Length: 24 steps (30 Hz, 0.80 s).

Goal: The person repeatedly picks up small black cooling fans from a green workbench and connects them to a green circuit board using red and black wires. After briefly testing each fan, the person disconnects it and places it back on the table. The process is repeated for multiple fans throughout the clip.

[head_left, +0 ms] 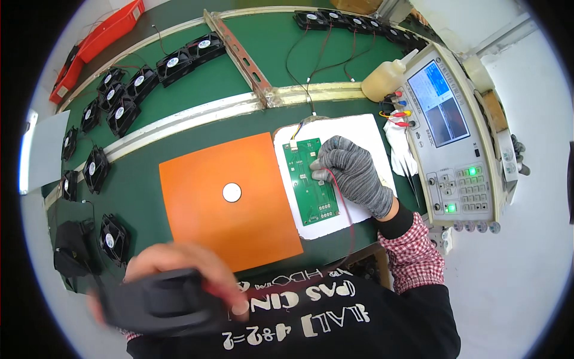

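My left hand [179, 258], bare and smeared by motion, grips a black cooling fan [170, 305] at the lower left, close to my body. A thin red wire [353, 230] curves from near my lap up to my right hand [354, 175], which wears a grey knitted glove. Its fingers are pinched at the wire's end, over the right edge of a green circuit board [306, 194]; the fingertips hide what sits between them. The board lies on a white pad [366, 128], and a cable plugs into its top end.
Left of the pad lies an orange mat [233, 233] with a round white disc [232, 192]. Several black fans [123, 116] stand along the left and far side. At right are a test instrument [451, 137], a yellowish bottle [384, 81] and tweezers [412, 173]. A slotted metal bar [239, 54] crosses the far bench.
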{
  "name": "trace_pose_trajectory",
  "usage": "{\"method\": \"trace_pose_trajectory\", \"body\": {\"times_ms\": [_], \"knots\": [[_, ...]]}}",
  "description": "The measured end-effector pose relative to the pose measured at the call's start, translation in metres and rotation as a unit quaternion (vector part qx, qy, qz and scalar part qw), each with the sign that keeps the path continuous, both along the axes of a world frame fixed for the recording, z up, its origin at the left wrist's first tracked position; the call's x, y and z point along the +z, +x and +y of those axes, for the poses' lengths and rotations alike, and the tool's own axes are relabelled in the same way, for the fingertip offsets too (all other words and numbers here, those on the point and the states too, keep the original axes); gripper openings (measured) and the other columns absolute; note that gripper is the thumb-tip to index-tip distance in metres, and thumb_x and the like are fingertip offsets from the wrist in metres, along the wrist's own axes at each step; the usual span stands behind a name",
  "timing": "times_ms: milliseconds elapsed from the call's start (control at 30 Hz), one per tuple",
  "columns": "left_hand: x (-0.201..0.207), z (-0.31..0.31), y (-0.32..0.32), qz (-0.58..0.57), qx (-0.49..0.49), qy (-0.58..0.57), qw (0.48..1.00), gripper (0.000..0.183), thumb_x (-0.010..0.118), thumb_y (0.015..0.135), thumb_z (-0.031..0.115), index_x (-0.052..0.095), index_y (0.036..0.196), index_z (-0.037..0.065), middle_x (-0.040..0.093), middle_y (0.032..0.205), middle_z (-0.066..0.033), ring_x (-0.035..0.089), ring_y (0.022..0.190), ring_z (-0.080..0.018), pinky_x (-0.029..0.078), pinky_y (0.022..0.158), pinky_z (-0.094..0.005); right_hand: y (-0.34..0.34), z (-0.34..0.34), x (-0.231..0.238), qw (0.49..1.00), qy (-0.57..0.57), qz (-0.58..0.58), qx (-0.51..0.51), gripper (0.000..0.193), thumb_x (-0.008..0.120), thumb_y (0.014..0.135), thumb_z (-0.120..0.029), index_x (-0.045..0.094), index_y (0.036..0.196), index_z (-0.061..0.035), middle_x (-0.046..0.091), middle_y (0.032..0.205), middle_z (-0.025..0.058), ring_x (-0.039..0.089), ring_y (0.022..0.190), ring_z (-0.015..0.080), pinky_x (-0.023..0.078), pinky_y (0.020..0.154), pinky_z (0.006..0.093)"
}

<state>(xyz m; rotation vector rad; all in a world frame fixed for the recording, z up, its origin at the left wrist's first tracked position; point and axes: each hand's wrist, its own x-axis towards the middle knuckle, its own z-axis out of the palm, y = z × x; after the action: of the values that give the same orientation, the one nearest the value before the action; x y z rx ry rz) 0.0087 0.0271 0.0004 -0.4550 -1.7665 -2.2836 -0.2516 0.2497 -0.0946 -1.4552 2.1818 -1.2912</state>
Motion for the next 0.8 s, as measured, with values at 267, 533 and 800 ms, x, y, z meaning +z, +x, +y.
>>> {"method": "trace_pose_trajectory", "body": {"times_ms": [267,533,800], "knots": [[0.018,-0.027,-0.107,0.291,0.282,-0.584,0.703,0.097,0.077,0.070,0.055,0.042,0.140,-0.002,0.052,0.129,-0.0237,0.059,0.106,-0.0357,0.049,0.089,-0.0436,0.005,0.003,0.007,0.996,0.007,0.091,0.000,0.016,0.075,0.077,-0.005,0.069,0.091,-0.0060,0.065,0.088,0.0099,0.065,0.083,0.0284,0.053,0.074,0.0369],[-0.100,-0.186,-0.271,-0.096,0.474,-0.641,0.596,0.093,0.068,0.081,0.056,0.034,0.148,0.000,0.035,0.151,-0.0235,0.031,0.142,-0.0345,0.023,0.115,-0.0527,0.013,-0.002,0.014,0.994,-0.084,-0.051,-0.056,0.019,0.077,0.081,-0.011,0.068,0.097,-0.0057,0.066,0.086,0.0077,0.064,0.081,0.0202,0.051,0.071,0.0298],[-0.034,-0.073,-0.187,0.168,0.225,-0.600,0.749,0.067,0.077,0.061,0.026,0.052,0.121,0.008,0.051,0.116,-0.0163,0.046,0.111,-0.0348,0.036,0.095,-0.0437,0.015,0.010,0.014,0.973,-0.131,0.133,-0.132,0.040,0.075,0.083,-0.007,0.060,0.120,-0.0062,0.061,0.116,0.0138,0.062,0.096,0.0220,0.054,0.074,0.0317]]}}
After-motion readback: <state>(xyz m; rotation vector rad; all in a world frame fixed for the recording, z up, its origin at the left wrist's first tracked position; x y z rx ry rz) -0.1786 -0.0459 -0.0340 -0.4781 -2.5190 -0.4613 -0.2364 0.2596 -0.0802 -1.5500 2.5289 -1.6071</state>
